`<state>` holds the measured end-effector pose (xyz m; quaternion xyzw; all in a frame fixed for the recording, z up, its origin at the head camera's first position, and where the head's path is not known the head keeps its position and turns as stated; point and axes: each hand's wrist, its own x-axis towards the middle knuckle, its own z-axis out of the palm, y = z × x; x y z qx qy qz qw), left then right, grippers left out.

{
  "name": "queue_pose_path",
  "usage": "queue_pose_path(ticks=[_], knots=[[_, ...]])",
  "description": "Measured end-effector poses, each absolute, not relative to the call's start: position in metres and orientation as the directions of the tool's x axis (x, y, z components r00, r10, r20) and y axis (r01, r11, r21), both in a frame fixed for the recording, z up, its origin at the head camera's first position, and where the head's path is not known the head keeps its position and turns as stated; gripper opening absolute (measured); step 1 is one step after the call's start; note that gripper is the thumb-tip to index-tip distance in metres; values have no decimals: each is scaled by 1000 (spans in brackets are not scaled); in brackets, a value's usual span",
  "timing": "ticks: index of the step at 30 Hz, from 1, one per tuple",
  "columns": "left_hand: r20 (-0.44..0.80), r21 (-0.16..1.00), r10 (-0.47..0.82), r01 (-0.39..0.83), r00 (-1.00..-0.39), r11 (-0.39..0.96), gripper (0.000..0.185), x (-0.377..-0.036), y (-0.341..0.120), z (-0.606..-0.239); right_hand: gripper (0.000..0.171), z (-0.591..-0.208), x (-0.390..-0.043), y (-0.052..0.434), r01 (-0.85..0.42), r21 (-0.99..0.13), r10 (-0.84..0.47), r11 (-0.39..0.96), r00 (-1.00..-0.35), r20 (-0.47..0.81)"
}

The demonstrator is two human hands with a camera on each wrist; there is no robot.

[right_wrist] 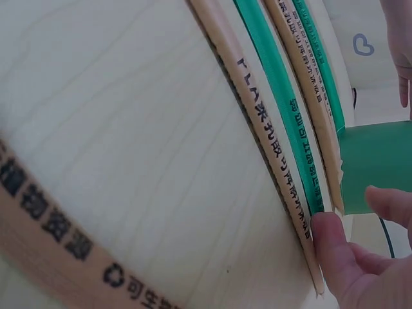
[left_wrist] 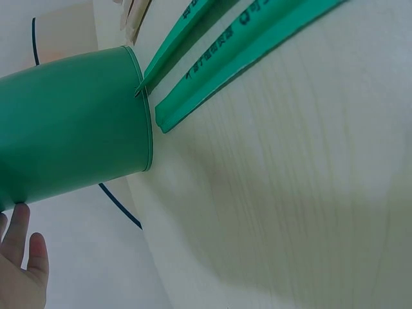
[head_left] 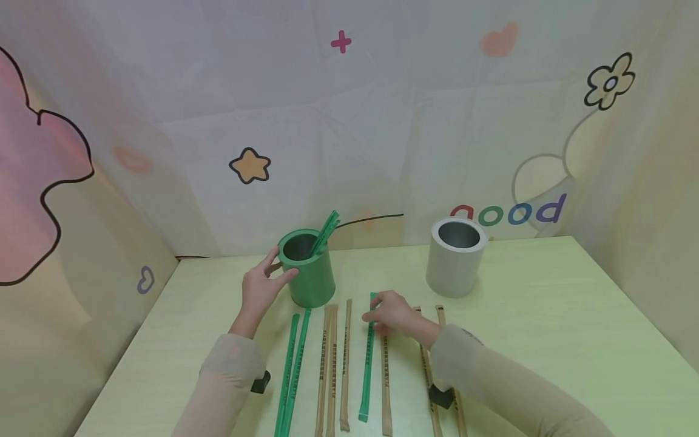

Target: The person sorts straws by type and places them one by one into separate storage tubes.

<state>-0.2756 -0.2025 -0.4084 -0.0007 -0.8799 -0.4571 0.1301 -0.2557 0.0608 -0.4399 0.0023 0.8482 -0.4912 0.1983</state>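
A green cup (head_left: 307,267) stands on the pale green table (head_left: 546,315) with a couple of green wrapped straws (head_left: 326,232) leaning in it. My left hand (head_left: 262,285) grips the cup's left side near the rim, thumb in front and fingers behind; the fingertips (left_wrist: 19,251) show against the green cup (left_wrist: 71,129). My right hand (head_left: 395,312) lies over the far end of a green straw (head_left: 367,364) and pinches it with curled fingers. In the right wrist view a fingertip (right_wrist: 335,251) sits at the end of the green straw (right_wrist: 283,109), beside a brown straw (right_wrist: 251,109).
Several wrapped straws, green (head_left: 292,364) and brown (head_left: 345,358), lie side by side in a row near the front edge. A silver cup (head_left: 457,256) stands at the back right. A printed cloth backdrop closes off the back and both sides.
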Motion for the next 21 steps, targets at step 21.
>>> queue_pose_path(ticks=[21], knots=[[227, 819, -111, 128, -968, 559, 74, -276, -203, -409, 44, -457, -256, 36, -2, -766, -217, 643, -959, -180]])
